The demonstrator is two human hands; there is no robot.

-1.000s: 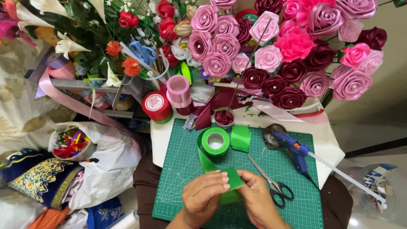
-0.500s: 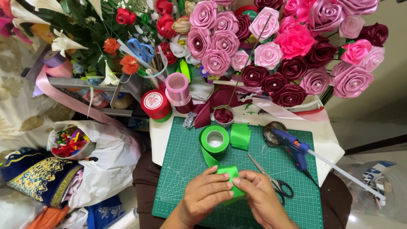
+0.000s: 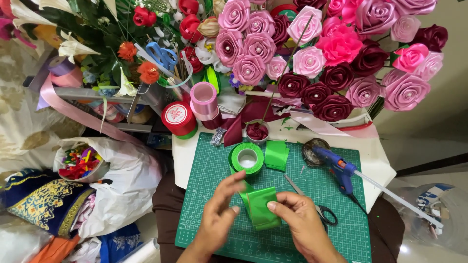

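While both hands, left hand (image 3: 220, 210) and right hand (image 3: 297, 219), pinch the green ribbon (image 3: 262, 208) folded, edges should stay aligned, scissors (image 3: 312, 202) lying at three o'clock.

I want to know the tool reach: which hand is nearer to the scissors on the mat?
Right. The right hand lies just beside the scissors, partly over them. The left hand is further away, across the green ribbon piece both hands hold.

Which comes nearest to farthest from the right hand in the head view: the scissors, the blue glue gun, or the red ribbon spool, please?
From the right hand:
1. Scissors, on the mat just beside it.
2. Blue glue gun, up and to the right.
3. Red ribbon spool, far upper left, beyond the mat.
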